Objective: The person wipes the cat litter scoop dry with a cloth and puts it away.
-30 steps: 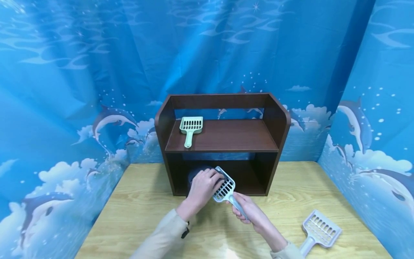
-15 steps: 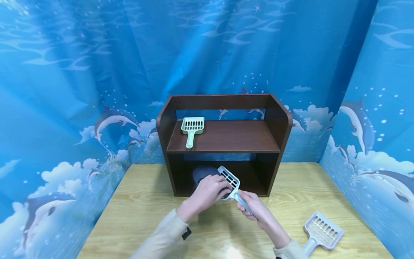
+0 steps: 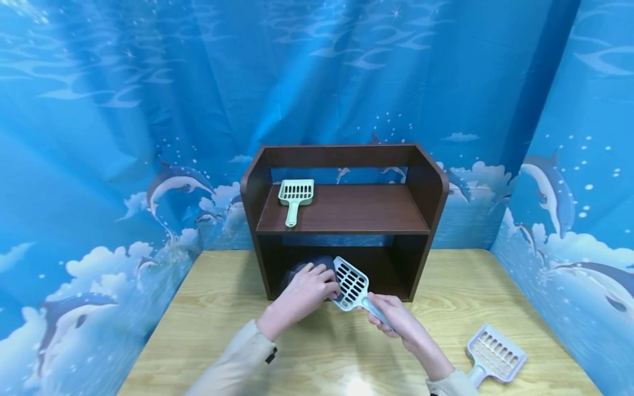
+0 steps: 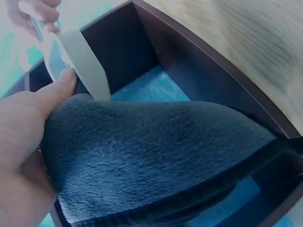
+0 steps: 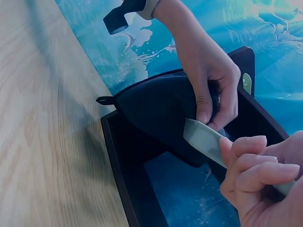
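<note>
My right hand (image 3: 393,316) grips the handle of a pale blue slotted litter scoop (image 3: 355,279), its head tilted up in front of the shelf's lower compartment. A dark grey-blue plush cloth (image 4: 142,151) is in my left hand (image 3: 306,289), held against the left edge of the scoop's head. In the left wrist view the thumb lies on the scoop's rim (image 4: 87,59) and the cloth drapes away from the palm. From the right wrist view, the cloth (image 5: 154,106) shows a loop at one corner, and the left fingers bunch it beside the scoop.
A dark brown two-tier shelf (image 3: 366,209) stands at the back of the wooden table (image 3: 208,324). On its upper board, at the left, lies a light green litter scoop (image 3: 297,191). Another scoop, pale lilac (image 3: 497,353), lies at the table's right. Blue dolphin-print curtains (image 3: 317,71) surround the table.
My left hand goes from the slotted middle of the scoop's head over to its left edge, with the cloth. My right hand shifts slightly right, still gripping the scoop.
</note>
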Motion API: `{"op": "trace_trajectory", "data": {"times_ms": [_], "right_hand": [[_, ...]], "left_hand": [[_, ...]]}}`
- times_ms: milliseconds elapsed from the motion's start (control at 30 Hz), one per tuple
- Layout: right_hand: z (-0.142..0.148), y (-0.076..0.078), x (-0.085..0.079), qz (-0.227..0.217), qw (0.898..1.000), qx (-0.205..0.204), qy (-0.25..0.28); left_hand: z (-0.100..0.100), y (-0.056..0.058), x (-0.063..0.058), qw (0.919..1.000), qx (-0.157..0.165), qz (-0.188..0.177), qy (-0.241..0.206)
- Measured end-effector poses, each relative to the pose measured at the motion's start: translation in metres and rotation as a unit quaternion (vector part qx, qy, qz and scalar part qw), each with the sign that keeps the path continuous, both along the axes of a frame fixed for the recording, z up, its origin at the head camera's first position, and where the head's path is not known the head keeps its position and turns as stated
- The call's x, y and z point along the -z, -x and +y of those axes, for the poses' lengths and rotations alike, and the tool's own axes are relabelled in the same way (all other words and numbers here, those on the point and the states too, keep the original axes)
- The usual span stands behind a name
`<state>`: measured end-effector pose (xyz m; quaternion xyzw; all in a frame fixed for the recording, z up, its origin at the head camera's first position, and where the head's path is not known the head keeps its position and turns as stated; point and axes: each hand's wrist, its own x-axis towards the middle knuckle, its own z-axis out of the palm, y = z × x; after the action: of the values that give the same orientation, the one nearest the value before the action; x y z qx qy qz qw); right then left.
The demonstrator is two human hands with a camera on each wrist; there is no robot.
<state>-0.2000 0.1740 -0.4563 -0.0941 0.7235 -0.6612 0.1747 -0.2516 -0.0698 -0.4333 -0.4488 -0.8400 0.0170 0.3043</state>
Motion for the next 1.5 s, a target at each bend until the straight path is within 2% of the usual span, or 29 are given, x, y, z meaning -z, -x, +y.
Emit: {"op": "trace_trajectory", "data": {"times_ms": [233,333,467,600,733,833,967,1100,1200,1367,1433,1500], "right_hand": [[0.004,-0.001,-0.001,-0.003,1.000,0.012,-0.003],[0.002,-0.002,0.000,-0.003,1.000,0.018,-0.003],[-0.006,-0.006,0.003,-0.004,1.000,-0.003,-0.004],[-0.015,-0.010,0.006,-0.012,1.000,-0.015,-0.001],[-0.016,-0.010,0.004,-0.020,1.000,0.013,0.009],[-0.011,-0.006,0.001,-0.022,0.999,0.032,0.016],[-0.003,-0.003,-0.002,-0.018,0.999,0.041,0.018],[0.003,-0.002,-0.001,-0.017,0.999,0.038,0.012],[0.006,-0.004,0.001,-0.016,0.999,0.035,0.012],[0.008,-0.007,-0.001,-0.018,0.999,0.042,0.027],[0.006,-0.007,-0.002,-0.021,0.998,0.046,0.035],[0.003,-0.005,-0.003,-0.020,0.998,0.048,0.041]], "left_hand": [[-0.010,0.004,-0.001,0.9980,-0.021,-0.001,-0.060],[-0.008,0.007,0.002,0.9967,-0.025,0.024,-0.073],[0.000,0.009,0.002,0.9929,-0.049,0.058,-0.092],[0.007,0.012,-0.001,0.9884,-0.076,0.066,-0.114],[0.012,0.011,0.000,0.9888,-0.086,0.073,-0.098],[0.013,0.007,0.002,0.9901,-0.089,0.077,-0.075],[0.009,0.001,0.005,0.9913,-0.088,0.066,-0.072],[0.001,0.000,0.004,0.9881,-0.096,0.031,-0.116],[-0.006,0.000,0.003,0.9766,-0.115,-0.014,-0.181],[-0.016,0.003,0.005,0.9423,-0.146,-0.102,-0.283],[-0.018,0.005,0.006,0.9245,-0.145,-0.151,-0.318],[-0.018,0.006,0.007,0.8997,-0.140,-0.207,-0.358]]}}
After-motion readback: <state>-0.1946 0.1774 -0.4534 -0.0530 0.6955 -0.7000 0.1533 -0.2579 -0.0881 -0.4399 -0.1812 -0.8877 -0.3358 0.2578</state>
